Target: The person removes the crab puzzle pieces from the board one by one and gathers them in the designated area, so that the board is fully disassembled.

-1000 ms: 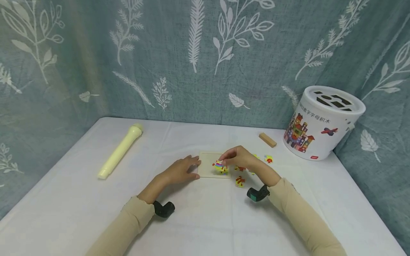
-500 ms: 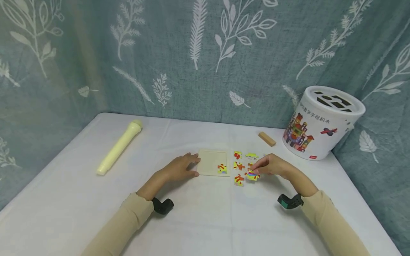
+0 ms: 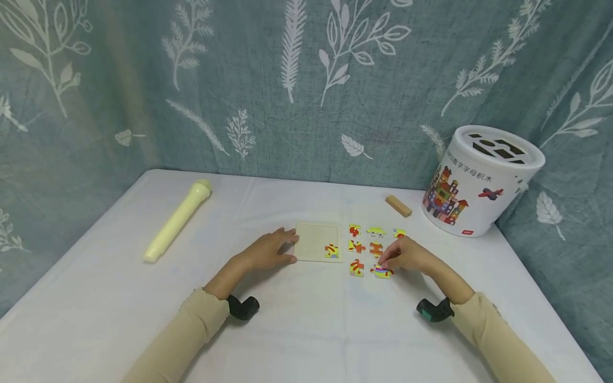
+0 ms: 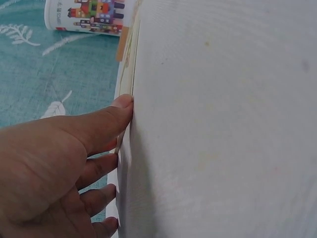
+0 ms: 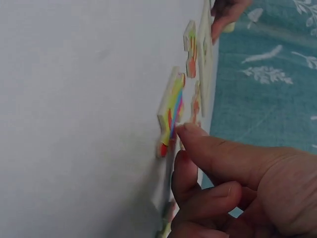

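A pale square puzzle board [image 3: 311,242] lies mid-table with one yellow-red puzzle piece [image 3: 331,250] in its near right corner. My left hand [image 3: 268,251] rests at the board's left edge, thumb at the near corner and fingers spread along the side; the left wrist view shows the thumb [image 4: 121,103] touching the edge. My right hand [image 3: 411,255] pinches a puzzle piece with rainbow stripes [image 3: 381,272] at its far edge, low at the table. In the right wrist view the thumb tip [image 5: 190,130] meets this piece; the index fingertip's contact is partly hidden.
Several loose puzzle pieces [image 3: 356,246] lie in rows right of the board. Farther back are a small wooden block [image 3: 398,206] and a white printed bucket [image 3: 479,183] with a slotted lid. A pale yellow toy microphone [image 3: 178,221] lies at left, before a green curtain [image 3: 287,133].
My right hand has carried the rainbow-striped piece from over the board to the right, then lowered it beside the loose pieces. My left hand has stayed at the board's edge.
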{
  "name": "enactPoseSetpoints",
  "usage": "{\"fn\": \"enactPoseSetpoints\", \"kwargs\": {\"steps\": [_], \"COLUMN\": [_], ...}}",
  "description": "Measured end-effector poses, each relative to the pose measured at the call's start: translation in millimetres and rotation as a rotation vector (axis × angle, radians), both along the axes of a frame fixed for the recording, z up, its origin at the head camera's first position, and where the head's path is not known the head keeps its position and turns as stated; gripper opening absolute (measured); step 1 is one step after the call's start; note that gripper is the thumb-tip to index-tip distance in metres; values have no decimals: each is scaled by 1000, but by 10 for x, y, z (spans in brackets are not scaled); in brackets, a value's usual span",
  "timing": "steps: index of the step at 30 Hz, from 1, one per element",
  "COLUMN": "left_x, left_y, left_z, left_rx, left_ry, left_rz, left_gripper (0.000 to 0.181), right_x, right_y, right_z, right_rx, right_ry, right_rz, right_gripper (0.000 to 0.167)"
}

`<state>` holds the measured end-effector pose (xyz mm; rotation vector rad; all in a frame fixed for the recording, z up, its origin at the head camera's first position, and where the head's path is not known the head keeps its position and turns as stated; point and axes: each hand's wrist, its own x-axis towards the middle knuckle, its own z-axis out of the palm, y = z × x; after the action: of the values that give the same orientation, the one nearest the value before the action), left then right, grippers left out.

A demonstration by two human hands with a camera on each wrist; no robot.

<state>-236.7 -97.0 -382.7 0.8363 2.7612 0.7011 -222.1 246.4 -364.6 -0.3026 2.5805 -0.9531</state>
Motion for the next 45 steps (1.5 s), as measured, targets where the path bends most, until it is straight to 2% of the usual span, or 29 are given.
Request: {"fn": "enactPoseSetpoints", "kwargs": {"steps": [6,13,16,19,22,28,32,41,45], "left_x": [-5,-7,-3,-6,-12,0,16,23,21], "left_y": [-4,-2,3,6,7,10,10,6,1], "left_z": [33,26,10,-10,-17,-3,-1,24,25], "left_rx": [5,12,12,9,11,32,29,12,16], "left_ry": [-6,2,2,6,14,6,6,7,16], "left_rz": [5,-10,-20,-23,-18,-25,-24,-7,-15], "left_gripper": [56,54,53,53,53,52,52,53,52], "right_x": [-69,-238,-275,-278,-274,-247,-233,-222,-212], "right_y": [-136,-532,-694,-826,-919,-984,-994,-1027,-1021], "right_z": [109,114,88,63,24,-60,-74,-68,-69], "right_rx": [1,-82,-44,25,73,71,59,122,102], "right_ry": [36,113,162,188,173,133,162,240,265], "right_rz": [25,132,215,260,238,185,200,207,230], "right_gripper": [16,29,27,22,22,24,22,21,20]}}
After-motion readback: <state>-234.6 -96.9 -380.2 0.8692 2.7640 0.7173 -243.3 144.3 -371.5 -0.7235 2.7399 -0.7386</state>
